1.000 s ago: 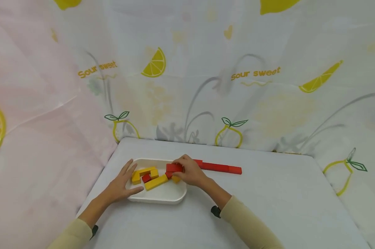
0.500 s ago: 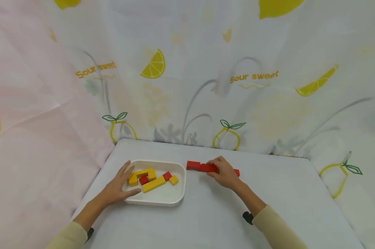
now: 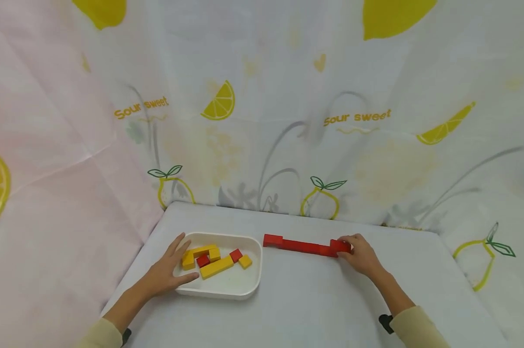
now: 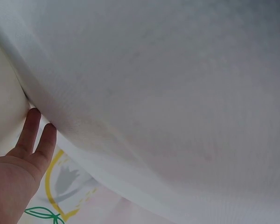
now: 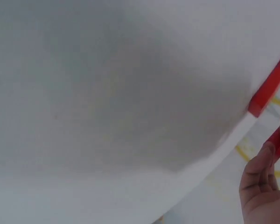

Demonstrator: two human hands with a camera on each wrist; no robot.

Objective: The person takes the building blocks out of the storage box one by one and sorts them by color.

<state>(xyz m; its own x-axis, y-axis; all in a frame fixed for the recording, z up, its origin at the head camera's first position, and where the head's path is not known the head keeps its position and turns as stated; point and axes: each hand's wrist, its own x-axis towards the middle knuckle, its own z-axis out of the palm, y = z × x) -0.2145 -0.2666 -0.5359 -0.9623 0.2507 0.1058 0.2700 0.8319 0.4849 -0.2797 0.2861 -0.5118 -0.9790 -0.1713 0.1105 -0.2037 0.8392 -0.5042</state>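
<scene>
1. The left hand [image 3: 164, 273], fingers straight and spread, rests on the white tray [image 3: 244, 286] of yellow and red blocks.
2. Farther right, the right hand [image 3: 361, 254] pinches a red block [image 3: 340, 246] at the end of the red row [image 3: 303, 246].

A tray [image 3: 250, 286] sat on the left part of the table [image 3: 305, 309], near the table's left edge, with several blocks [image 3: 216, 266] lying inside it. To the tray's right, apart from it, a row of blocks [image 3: 303, 247] ran left to right across the table's middle, nearer the back edge than the front. The left hand [image 3: 168, 273] rested flat on the tray's left rim; the right hand [image 3: 361, 255] held the block at the row's right end [image 3: 339, 246]. A printed curtain [image 3: 288, 121] hung behind the table and along its left side
</scene>
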